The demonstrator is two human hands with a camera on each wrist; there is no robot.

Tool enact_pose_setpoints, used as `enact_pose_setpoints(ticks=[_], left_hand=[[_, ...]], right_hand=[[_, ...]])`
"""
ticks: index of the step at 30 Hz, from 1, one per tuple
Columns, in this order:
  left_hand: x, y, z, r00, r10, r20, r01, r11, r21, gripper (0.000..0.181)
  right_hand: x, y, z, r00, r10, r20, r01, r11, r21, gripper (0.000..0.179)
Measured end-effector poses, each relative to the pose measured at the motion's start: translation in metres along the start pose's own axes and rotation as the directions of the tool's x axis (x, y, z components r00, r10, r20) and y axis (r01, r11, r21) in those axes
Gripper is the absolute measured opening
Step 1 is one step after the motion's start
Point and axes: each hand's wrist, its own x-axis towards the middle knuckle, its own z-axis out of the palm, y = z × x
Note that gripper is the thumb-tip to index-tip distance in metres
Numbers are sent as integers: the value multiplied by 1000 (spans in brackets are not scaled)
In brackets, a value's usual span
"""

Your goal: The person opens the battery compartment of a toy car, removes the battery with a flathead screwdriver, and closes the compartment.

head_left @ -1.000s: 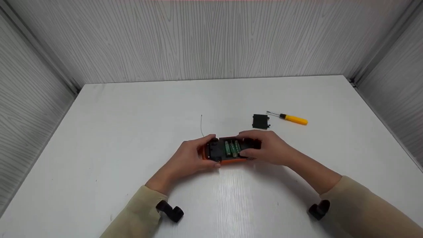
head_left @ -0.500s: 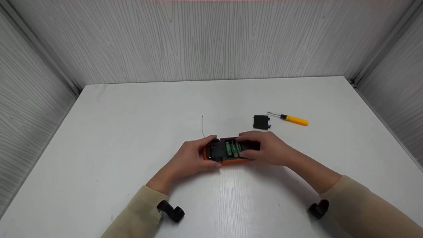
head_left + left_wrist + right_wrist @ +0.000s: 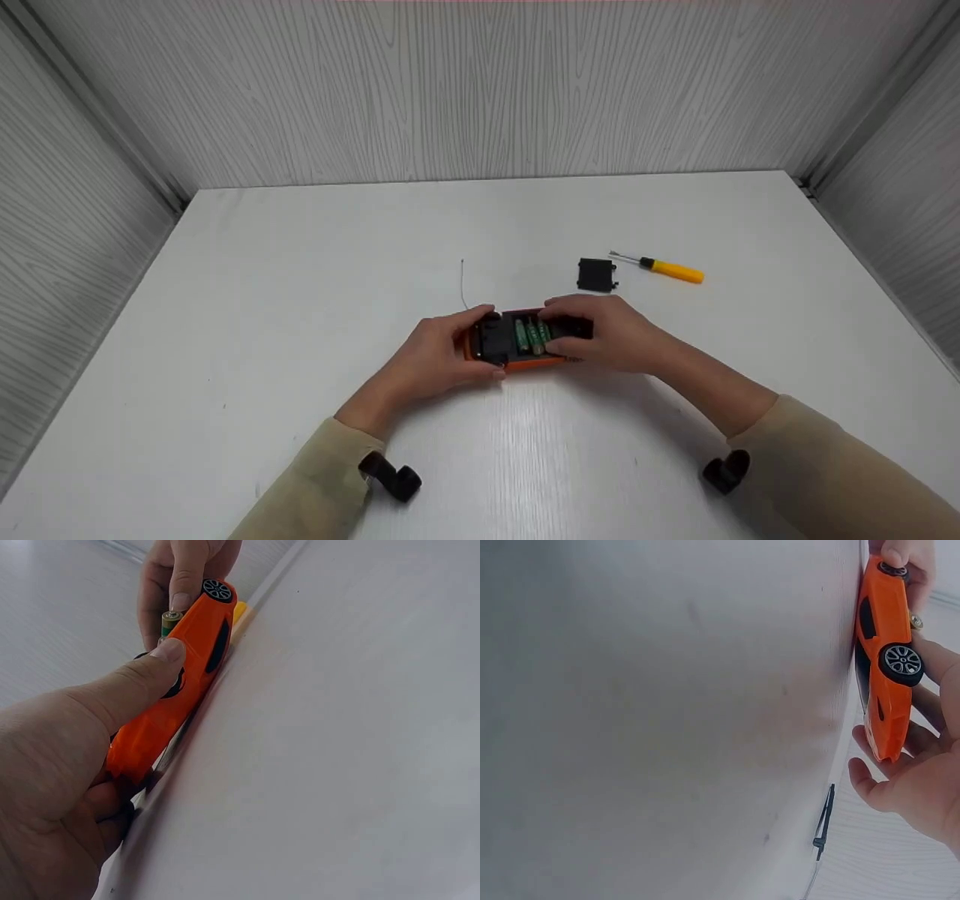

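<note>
An orange toy car (image 3: pixel 525 365) lies upside down on the table, its black underside facing up. Three green batteries (image 3: pixel 521 335) sit side by side in its battery bay, slightly askew. My left hand (image 3: pixel 433 351) grips one end of the car, thumb on the near side and fingers on the far side. My right hand (image 3: pixel 619 331) reaches over the other end and pinches the rightmost battery between thumb and forefinger, at its two ends. In the left wrist view a battery end (image 3: pixel 172 621) stands up above the car's edge, just under the right thumb.
A black battery cover (image 3: pixel 596 275) lies behind the right hand. Beside it is a screwdriver (image 3: pixel 675 271) with a yellow handle. A thin antenna wire (image 3: pixel 462 281) sticks out from the car toward the back. Grey wood-grain panels (image 3: pixel 480 90) wall the white table at back and sides.
Hands and car keep their places; the head view has shifted slightly. The right thumb and forefinger stay at the rightmost battery.
</note>
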Motion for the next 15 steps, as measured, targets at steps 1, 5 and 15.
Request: enact_pose_setpoints(ticks=[1, 5, 15], left_hand=[[0, 0, 0, 1000, 0, 0, 0, 1000, 2, 95], [1, 0, 0, 1000, 1, -1, -1, 1000, 8, 94], [1, 1, 0, 1000, -8, 0, 8, 1000, 6, 95]], right_hand=[[0, 0, 0, 1000, -3, 1, 3, 1000, -3, 44], [1, 0, 0, 1000, -21, 6, 21, 1000, -15, 43], [1, 2, -1, 997, -75, 12, 75, 996, -43, 38]])
